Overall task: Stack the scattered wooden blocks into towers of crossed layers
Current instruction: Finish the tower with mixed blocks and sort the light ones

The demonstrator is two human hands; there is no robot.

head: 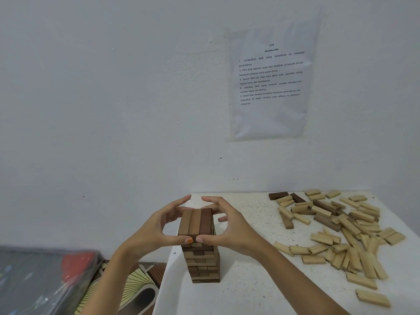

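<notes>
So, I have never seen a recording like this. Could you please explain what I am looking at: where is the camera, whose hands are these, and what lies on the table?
There is no machine here: a person works with bare hands. The single picture comes from a wide-angle camera worn on the person's head, looking forward and down. The left hand and the right hand pinch the top layer, three blocks side by side, on a tower of crossed layers. The tower stands on a white table. To its right lie many loose wooden blocks, scattered. A printed sheet hangs on the wall.
</notes>
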